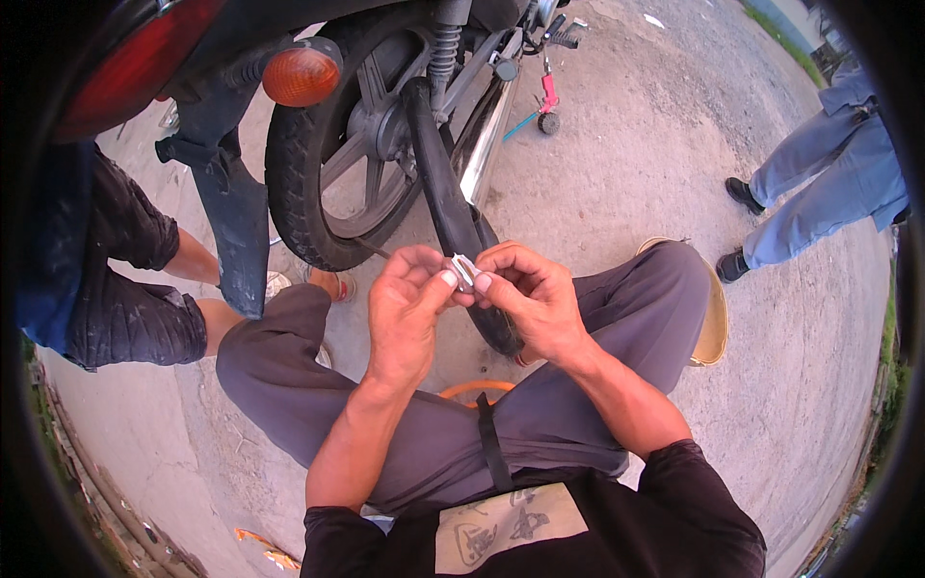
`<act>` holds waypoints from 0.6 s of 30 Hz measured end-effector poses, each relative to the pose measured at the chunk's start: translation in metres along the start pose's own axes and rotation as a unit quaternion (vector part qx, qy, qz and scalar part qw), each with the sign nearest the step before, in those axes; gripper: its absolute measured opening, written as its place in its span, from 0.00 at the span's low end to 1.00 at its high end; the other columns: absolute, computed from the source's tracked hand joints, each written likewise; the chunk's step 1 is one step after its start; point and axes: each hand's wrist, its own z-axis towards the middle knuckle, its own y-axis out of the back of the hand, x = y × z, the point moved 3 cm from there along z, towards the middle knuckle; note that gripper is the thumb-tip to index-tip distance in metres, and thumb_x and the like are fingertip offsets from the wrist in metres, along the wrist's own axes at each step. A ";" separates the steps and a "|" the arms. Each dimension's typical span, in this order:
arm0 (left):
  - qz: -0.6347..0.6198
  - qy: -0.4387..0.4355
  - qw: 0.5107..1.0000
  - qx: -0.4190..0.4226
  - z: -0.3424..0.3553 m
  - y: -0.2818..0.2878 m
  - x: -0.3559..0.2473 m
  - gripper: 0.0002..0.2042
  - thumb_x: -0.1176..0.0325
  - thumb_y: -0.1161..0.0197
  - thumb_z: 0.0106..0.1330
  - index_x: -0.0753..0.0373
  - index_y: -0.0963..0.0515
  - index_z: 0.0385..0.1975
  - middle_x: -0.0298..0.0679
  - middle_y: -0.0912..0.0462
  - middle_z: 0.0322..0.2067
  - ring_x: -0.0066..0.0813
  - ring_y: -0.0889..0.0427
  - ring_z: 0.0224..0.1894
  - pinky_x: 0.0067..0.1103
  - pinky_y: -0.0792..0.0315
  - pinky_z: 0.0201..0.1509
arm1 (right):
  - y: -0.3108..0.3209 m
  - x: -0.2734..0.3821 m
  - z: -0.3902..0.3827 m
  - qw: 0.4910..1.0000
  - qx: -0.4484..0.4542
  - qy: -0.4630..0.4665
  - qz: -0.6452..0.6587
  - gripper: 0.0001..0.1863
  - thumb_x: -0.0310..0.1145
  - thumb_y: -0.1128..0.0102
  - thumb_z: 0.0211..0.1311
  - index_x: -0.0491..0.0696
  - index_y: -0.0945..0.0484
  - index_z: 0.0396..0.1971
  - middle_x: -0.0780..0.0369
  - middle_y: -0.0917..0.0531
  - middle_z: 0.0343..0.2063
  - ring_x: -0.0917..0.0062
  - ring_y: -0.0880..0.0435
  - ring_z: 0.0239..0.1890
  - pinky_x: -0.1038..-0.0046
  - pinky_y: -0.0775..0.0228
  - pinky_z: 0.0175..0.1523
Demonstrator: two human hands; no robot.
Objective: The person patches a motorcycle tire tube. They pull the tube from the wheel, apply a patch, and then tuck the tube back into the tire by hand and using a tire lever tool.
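Both my hands meet in front of me over my spread knees. Between them is a small silvery-white piece (463,271), too small to name surely, perhaps a foil-backed patch. My left hand (405,308) is closed, pinching its left side between thumb and fingers. The thumb and fingers of my right hand (535,299) are likewise closed on its right side. Just behind and below my hands hangs a black inner tube (436,183), reaching from the motorcycle's rear wheel (289,183) down between my legs. My fingers hide part of the tube.
The motorcycle's orange turn signal (302,77) and hanging mudguard (231,217) are at upper left. A person in dark shorts (145,318) is close on the left; another in blue trousers (809,183) stands right. A yellowish rounded thing (714,323) lies behind my right knee, an orange rim (477,387) below.
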 end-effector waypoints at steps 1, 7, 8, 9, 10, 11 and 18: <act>-0.013 0.013 1.000 0.014 0.000 0.000 0.001 0.07 0.79 0.46 0.70 0.65 0.32 0.45 0.42 0.19 0.38 0.26 0.17 0.37 0.22 0.21 0.42 | 0.001 0.000 0.000 1.000 0.007 -0.018 0.023 0.06 0.22 0.41 0.65 0.38 0.21 0.39 0.64 0.19 0.34 0.85 0.21 0.35 0.81 0.27 0.43; -0.094 0.066 0.991 0.067 -0.002 -0.004 -0.001 0.07 0.80 0.48 0.69 0.63 0.33 0.44 0.42 0.20 0.38 0.28 0.18 0.37 0.23 0.23 0.41 | 0.007 -0.002 0.001 0.977 0.024 -0.105 0.184 0.05 0.25 0.42 0.65 0.40 0.21 0.37 0.63 0.19 0.30 0.84 0.24 0.30 0.81 0.30 0.37; -0.112 0.073 0.988 0.071 -0.002 -0.004 -0.002 0.08 0.80 0.48 0.69 0.62 0.33 0.44 0.41 0.20 0.38 0.29 0.18 0.37 0.23 0.23 0.41 | 0.007 -0.002 0.001 0.970 0.025 -0.122 0.208 0.05 0.25 0.42 0.65 0.40 0.21 0.37 0.63 0.19 0.30 0.83 0.24 0.29 0.81 0.30 0.37; -0.130 0.081 0.985 0.075 -0.003 -0.005 -0.003 0.08 0.80 0.47 0.68 0.62 0.33 0.44 0.41 0.21 0.38 0.29 0.18 0.37 0.23 0.23 0.41 | 0.008 -0.002 0.000 0.962 0.025 -0.140 0.231 0.05 0.26 0.43 0.65 0.40 0.21 0.37 0.63 0.19 0.30 0.83 0.24 0.29 0.81 0.30 0.37; -0.140 0.090 0.983 0.078 -0.004 -0.004 -0.004 0.08 0.80 0.47 0.68 0.62 0.33 0.43 0.41 0.21 0.39 0.29 0.19 0.38 0.22 0.24 0.40 | 0.008 -0.003 0.000 0.954 0.025 -0.156 0.255 0.05 0.26 0.43 0.65 0.40 0.21 0.36 0.62 0.19 0.30 0.82 0.24 0.28 0.81 0.30 0.36; -0.150 0.098 0.980 0.081 -0.005 -0.003 -0.004 0.08 0.80 0.46 0.68 0.62 0.33 0.43 0.41 0.21 0.39 0.29 0.19 0.38 0.22 0.24 0.40 | 0.007 -0.001 -0.001 0.948 0.026 -0.163 0.272 0.05 0.26 0.43 0.65 0.40 0.22 0.36 0.62 0.19 0.29 0.82 0.24 0.28 0.81 0.30 0.36; -0.125 0.084 0.982 0.113 -0.020 -0.001 -0.012 0.09 0.79 0.45 0.68 0.62 0.32 0.45 0.43 0.21 0.42 0.30 0.20 0.40 0.24 0.24 0.43 | 0.010 0.008 -0.006 0.931 0.026 -0.155 0.328 0.05 0.27 0.44 0.62 0.42 0.22 0.36 0.62 0.19 0.29 0.82 0.23 0.27 0.80 0.30 0.35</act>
